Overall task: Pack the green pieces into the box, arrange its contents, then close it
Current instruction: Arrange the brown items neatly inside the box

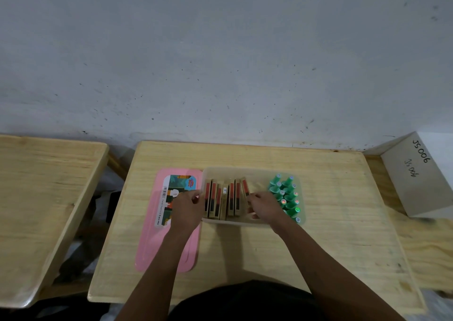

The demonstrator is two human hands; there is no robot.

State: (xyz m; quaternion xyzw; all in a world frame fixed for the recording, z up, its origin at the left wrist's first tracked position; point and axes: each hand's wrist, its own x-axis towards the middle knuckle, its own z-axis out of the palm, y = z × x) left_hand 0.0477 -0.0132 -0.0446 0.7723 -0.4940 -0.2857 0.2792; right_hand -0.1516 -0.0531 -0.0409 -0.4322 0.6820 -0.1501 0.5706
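Lid lies flat at 9 o'clock of the box. Our left hand pinches the box's 9 o'clock wall. Cartons stand in a row mid-box, and our right hand curls on the tilted 3 o'clock one. Green pieces are packed at the 3 o'clock end. We read this as the arranging step. Next: square that 1 carton, then seat the lid.

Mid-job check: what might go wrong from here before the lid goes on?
1. The cartons stand on edge, the rightmost leaning; the right hand beside them may tip the row.
2. That hand is close to the upright green pieces; a nudge could topple them.
3. Anything left above the box rim might stop the pink lid seating.
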